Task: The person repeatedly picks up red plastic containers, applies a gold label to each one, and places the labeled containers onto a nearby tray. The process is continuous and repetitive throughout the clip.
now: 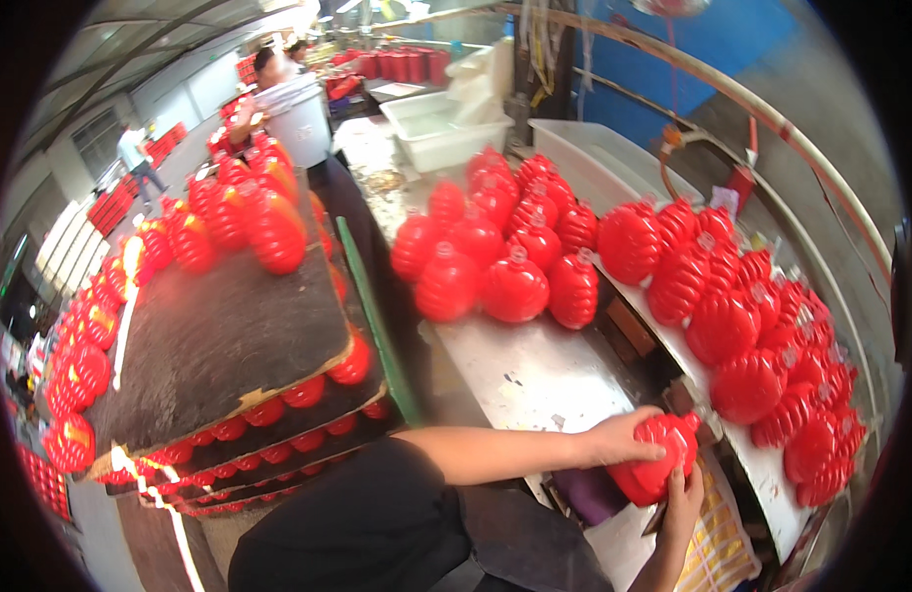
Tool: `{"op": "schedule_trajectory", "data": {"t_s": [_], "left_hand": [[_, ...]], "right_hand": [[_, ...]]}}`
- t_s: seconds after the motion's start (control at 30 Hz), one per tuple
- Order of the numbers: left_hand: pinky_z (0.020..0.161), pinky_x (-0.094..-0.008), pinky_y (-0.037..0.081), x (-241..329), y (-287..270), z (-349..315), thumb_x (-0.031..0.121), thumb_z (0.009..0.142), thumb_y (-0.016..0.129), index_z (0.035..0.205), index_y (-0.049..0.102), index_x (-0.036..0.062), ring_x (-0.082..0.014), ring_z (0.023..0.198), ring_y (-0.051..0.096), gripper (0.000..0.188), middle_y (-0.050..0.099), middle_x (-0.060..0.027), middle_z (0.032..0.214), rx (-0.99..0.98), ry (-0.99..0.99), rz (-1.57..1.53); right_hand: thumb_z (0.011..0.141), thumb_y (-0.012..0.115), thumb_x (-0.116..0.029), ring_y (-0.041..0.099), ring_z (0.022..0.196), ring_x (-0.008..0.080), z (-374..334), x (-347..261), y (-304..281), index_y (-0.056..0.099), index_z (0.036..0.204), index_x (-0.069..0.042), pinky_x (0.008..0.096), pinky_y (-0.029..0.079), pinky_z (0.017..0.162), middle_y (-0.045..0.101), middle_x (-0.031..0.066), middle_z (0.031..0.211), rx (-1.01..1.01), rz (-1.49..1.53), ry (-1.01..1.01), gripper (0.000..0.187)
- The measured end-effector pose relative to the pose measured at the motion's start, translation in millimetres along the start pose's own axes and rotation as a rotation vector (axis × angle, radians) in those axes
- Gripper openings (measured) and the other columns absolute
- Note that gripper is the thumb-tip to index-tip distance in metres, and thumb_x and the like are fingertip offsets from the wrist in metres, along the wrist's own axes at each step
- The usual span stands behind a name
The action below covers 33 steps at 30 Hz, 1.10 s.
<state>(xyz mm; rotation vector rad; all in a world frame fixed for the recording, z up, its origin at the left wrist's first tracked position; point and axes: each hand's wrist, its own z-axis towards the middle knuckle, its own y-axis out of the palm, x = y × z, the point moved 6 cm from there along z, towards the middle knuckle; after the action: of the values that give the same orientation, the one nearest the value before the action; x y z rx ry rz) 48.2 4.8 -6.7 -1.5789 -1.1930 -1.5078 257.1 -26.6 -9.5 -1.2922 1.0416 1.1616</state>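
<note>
On the steel bench (535,380), both hands' grip (653,464) holds one red bottle (663,456).

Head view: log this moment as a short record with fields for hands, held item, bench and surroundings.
left hand: left hand grips the top of a red ribbed plastic bottle
right hand: right hand supports the same bottle from below
bench: steel worktable with a cluster of red ribbed bottles at its far end
right side: row of red bottles on a white shelf
left side: stacked dark boards layered with red bottles
background: white plastic tub; a person carrying a white bucket
</note>
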Motion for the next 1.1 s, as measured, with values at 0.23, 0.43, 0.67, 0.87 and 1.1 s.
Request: {"op": "schedule_trajectory", "data": {"t_s": [0.23, 0.43, 0.67, 0.87, 1.1], "left_hand": [[0.117, -0.0412, 0.043, 20, -12, -8, 0.029, 0.079, 0.086, 0.161, 0.033, 0.0019, -0.0286, 0.14, 0.052, 0.101, 0.051, -0.0208, 0.153, 0.104, 0.158, 0.374], [0.106, -0.0416, 0.053, -9, -9, 7, 0.018, 0.095, 0.077, 0.151, 0.045, 0.0023, -0.0236, 0.122, 0.064, 0.067, 0.061, -0.0147, 0.139, 0.12, 0.004, -0.25], [0.114, -0.0404, 0.046, -13, -16, 7, 0.029, 0.108, 0.062, 0.151, 0.044, 0.0009, -0.0228, 0.131, 0.058, 0.055, 0.058, -0.0137, 0.144, 0.035, 0.011, -0.25], [0.116, -0.0401, 0.044, -13, -15, 3, 0.031, 0.112, 0.052, 0.156, 0.04, 0.0007, -0.0237, 0.135, 0.055, 0.054, 0.056, -0.0147, 0.148, 0.01, 0.043, -0.217], [0.123, -0.0428, 0.034, -7, -7, -4, 0.029, 0.107, 0.062, 0.162, 0.03, 0.006, -0.026, 0.145, 0.045, 0.068, 0.041, -0.0142, 0.161, -0.011, 0.18, -0.07]], "right_hand": [[0.104, 0.064, -0.023, 0.061, 0.126, 0.021, -11, -3, 35, 0.045, 0.154, 0.001, 0.035, 0.05, 0.104, 0.061, 0.0172, 0.142, 0.143, 0.167, 0.13, 0.06], [0.097, 0.072, -0.024, 0.073, 0.087, 0.0215, -97, -13, -28, 0.072, 0.125, -0.004, 0.0333, 0.056, 0.077, 0.077, 0.0139, 0.105, 0.49, -0.396, 0.127, 0.035], [0.095, 0.069, -0.029, 0.068, 0.113, 0.037, -236, -57, -232, 0.075, 0.116, -0.004, 0.0443, 0.053, 0.098, 0.071, 0.02, 0.12, 1.231, -1.326, 0.366, 0.033], [0.096, 0.071, -0.026, 0.077, 0.082, 0.0325, -250, -27, -205, 0.079, 0.11, -0.006, 0.0376, 0.057, 0.075, 0.077, 0.0186, 0.087, 0.852, -0.876, 0.258, 0.026], [0.089, 0.077, -0.014, 0.076, 0.09, 0.0287, -256, -4, -40, 0.073, 0.118, -0.007, 0.0368, 0.062, 0.076, 0.073, 0.0124, 0.125, 0.335, -1.202, 0.039, 0.031]]}}
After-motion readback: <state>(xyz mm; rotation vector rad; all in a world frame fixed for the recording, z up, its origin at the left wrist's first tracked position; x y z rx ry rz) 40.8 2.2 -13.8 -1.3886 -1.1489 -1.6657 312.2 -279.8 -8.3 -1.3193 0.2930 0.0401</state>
